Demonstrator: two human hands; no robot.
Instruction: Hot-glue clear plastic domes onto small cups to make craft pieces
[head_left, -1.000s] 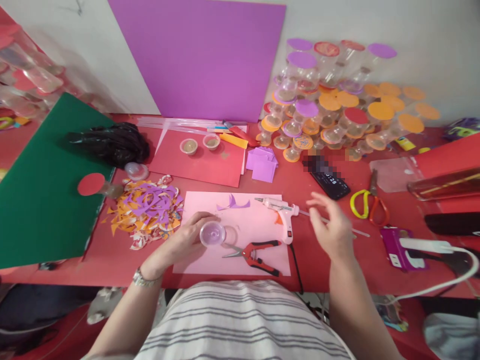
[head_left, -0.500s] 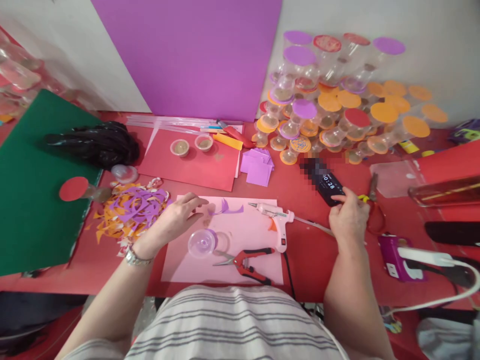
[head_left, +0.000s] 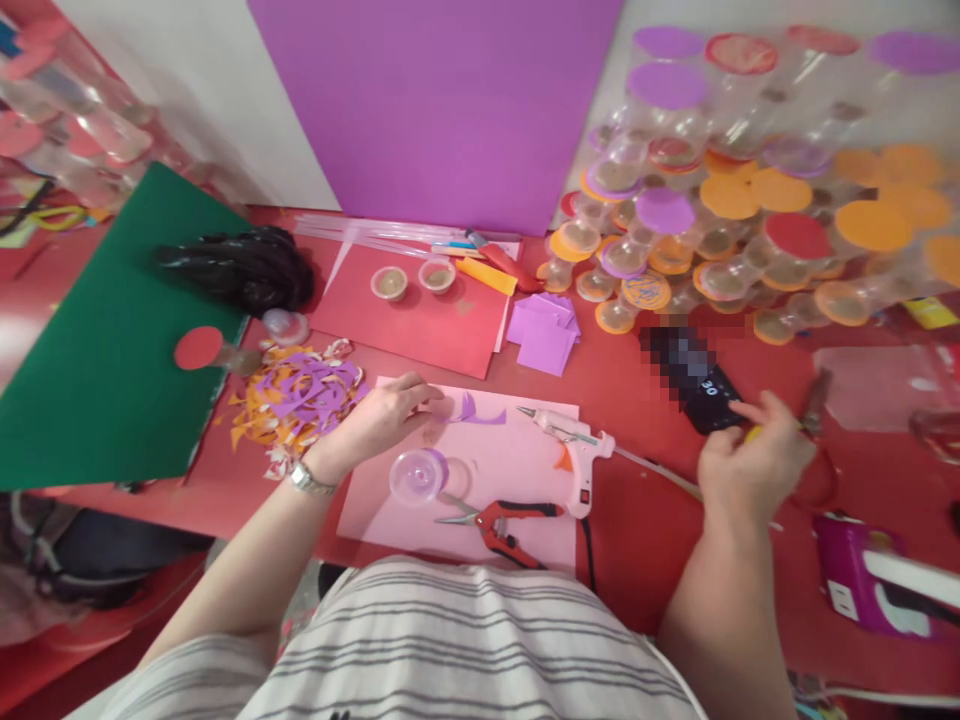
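Observation:
My left hand (head_left: 384,413) hovers over the left side of a pink sheet (head_left: 517,470), fingers loosely bent and apart. Beside its fingertips lie curled purple paper scraps (head_left: 484,412). A clear plastic cup (head_left: 415,477) sits just below that hand. My right hand (head_left: 756,455) is at the lower end of a black phone (head_left: 705,395), forefinger stretched towards its lit screen, the other fingers partly hidden. Between the hands, a white glue gun (head_left: 581,445) with an orange trigger rests on the sheet. Red-handled shears (head_left: 499,522) lie below it.
Plastic-cup pieces with coloured discs (head_left: 667,210) crowd the back right. Paper scraps (head_left: 307,395), a black bag (head_left: 240,268) and a green board (head_left: 135,380) are at left. Two small filled cups (head_left: 390,284) stand near purple squares (head_left: 544,335). A purple power block (head_left: 862,580) is at right.
The view has shifted, so most things appear farther right. My right hand stays by the phone, its forefinger now more stretched out. The left hand has hardly moved over the sheet.

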